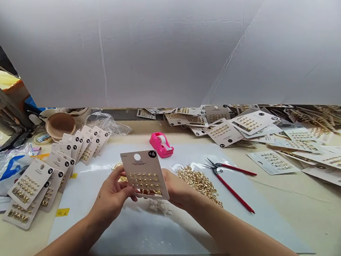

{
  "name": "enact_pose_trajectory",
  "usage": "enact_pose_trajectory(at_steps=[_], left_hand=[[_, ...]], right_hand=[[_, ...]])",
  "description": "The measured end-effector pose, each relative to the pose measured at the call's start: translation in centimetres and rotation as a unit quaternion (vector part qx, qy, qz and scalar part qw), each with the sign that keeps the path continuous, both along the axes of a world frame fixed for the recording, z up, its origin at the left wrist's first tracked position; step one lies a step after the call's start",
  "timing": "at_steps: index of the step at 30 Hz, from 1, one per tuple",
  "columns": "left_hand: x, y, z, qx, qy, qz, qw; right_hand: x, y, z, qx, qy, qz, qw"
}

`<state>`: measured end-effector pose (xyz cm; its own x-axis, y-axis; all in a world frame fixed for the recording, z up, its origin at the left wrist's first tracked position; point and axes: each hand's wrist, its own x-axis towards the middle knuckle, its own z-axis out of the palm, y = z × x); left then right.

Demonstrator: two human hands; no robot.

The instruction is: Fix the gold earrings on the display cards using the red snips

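An earring card (145, 168) with rows of gold studs is held up, tilted, above the white sheet (131, 231). My left hand (112, 193) pinches its lower left edge, thumb in front. My right hand (176, 189) is closed at the card's right edge, with most of its fingers hidden behind the card. A heap of small gold pieces (199, 183) lies to the right of my right hand. More gold pieces (119, 172) show behind my left hand. Below the card is a small pile of clear bits (159, 206).
Red-handled pliers (230, 182) lie open on the sheet's right side. A pink tape dispenser (161, 144) stands behind the card. Fanned earring cards (32, 184) lie at left, and many more cards (253, 122) are heaped at right. A white panel (163, 45) rises behind, near wooden bowls (59, 125).
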<state>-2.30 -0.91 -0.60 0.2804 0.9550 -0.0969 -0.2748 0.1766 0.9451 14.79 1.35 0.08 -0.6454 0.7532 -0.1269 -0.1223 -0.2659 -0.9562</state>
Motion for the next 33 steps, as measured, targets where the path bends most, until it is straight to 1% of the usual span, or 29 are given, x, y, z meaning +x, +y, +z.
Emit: enact_pose_trajectory(at_steps=[3, 5, 6, 8, 9, 12, 14, 15, 17, 19, 21, 23, 25, 27, 29, 31, 33], left_hand=[[-0.1, 0.2, -0.2, -0.008, 0.031, 0.006, 0.999], [-0.1, 0.2, -0.6, -0.002, 0.044, 0.024, 0.999], [-0.1, 0.2, -0.7, 0.004, 0.048, 0.039, 0.998], [0.0, 0.1, -0.9, 0.018, 0.061, 0.062, 0.996], [0.0, -0.1, -0.9, 0.023, 0.074, 0.062, 0.995], [0.2, -0.6, -0.4, 0.033, 0.121, 0.031, 0.992], [0.3, -0.8, -0.1, 0.042, 0.147, 0.027, 0.988], [0.3, -0.9, 0.1, 0.047, 0.154, 0.035, 0.986], [0.2, -0.9, 0.1, 0.057, 0.161, 0.058, 0.984], [0.0, -0.8, -0.1, 0.057, 0.160, 0.071, 0.983], [-0.1, -0.7, -0.4, 0.055, 0.159, 0.065, 0.984], [-0.1, -0.5, -0.6, 0.052, 0.148, 0.052, 0.986], [0.0, -0.5, -0.7, 0.017, 0.096, 0.047, 0.994], [0.2, -0.5, -0.7, -0.031, 0.028, 0.046, 0.998], [0.3, -0.5, -0.7, -0.059, -0.014, 0.040, 0.997], [0.3, -0.4, -0.6, -0.067, -0.020, 0.032, 0.997], [0.3, -0.4, -0.5, -0.071, -0.014, 0.029, 0.997]], right_hand=[[-0.1, 0.0, -0.2, 0.013, -0.018, -0.010, 1.000], [-0.3, -0.1, -0.3, 0.040, -0.057, -0.047, 0.996], [-0.4, -0.2, -0.2, 0.066, -0.085, -0.072, 0.992], [-0.7, -0.5, 0.0, 0.141, -0.144, -0.121, 0.972], [-0.9, -0.7, 0.1, 0.185, -0.169, -0.142, 0.958], [-1.4, -1.2, 0.4, 0.297, -0.214, -0.179, 0.913], [-1.7, -1.4, 0.4, 0.345, -0.226, -0.191, 0.891], [-1.8, -1.5, 0.4, 0.358, -0.231, -0.196, 0.883], [-1.9, -1.6, 0.3, 0.361, -0.240, -0.202, 0.878], [-1.9, -1.6, 0.4, 0.344, -0.242, -0.199, 0.885], [-1.6, -1.6, 0.8, 0.329, -0.236, -0.179, 0.897], [-0.5, -1.4, 1.3, 0.325, -0.233, -0.160, 0.902], [1.5, -1.1, 1.7, 0.332, -0.255, -0.166, 0.893], [4.1, -0.8, 1.6, 0.345, -0.313, -0.200, 0.862], [6.8, -0.9, 1.1, 0.359, -0.394, -0.218, 0.817], [9.1, -1.3, 0.1, 0.372, -0.458, -0.187, 0.785], [10.4, -2.0, -0.9, 0.376, -0.501, -0.142, 0.766]])
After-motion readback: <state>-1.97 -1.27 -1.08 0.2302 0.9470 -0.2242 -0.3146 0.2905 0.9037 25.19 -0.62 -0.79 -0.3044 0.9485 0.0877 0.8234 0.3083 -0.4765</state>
